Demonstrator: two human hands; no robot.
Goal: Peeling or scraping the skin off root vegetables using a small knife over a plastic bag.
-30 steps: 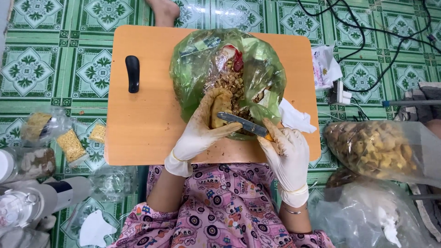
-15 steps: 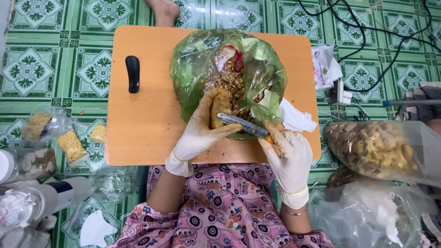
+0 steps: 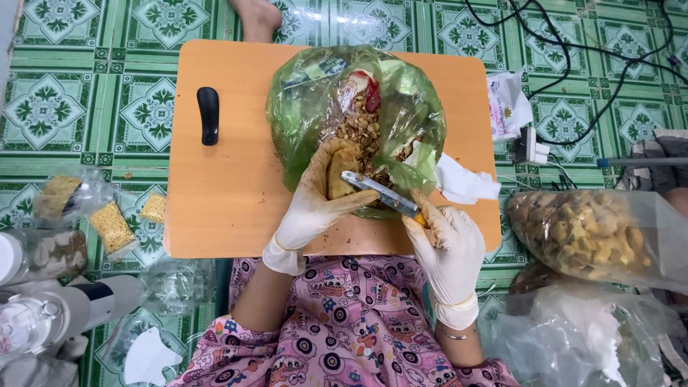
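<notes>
Head view, looking down. Yellow-brown piece (image 3: 342,172) cupped in left hand (image 3: 315,208), gloved fingers curled around its far side; underside hidden by palm. Knife (image 3: 380,193) gripped in right hand (image 3: 448,247), fingers closed round handle, handle almost wholly covered; blade tip laid against the piece just beside left thumb. Exact contact point hard to make out. Both hands in stained white gloves. Green plastic bag (image 3: 358,107) directly beyond the hands, open mouth toward them, holding brown scraps; contents blurred by crinkled film, red item inside unidentifiable. Orange table (image 3: 229,179) beneath everything. Black handle-shaped object (image 3: 208,115) well left of left hand. White tissue (image 3: 462,183) just beyond right hand. Clear bag of yellow chunks (image 3: 595,233) right of right hand, cut off by frame edge. Bare foot (image 3: 258,18) beyond table, cropped at top.
</notes>
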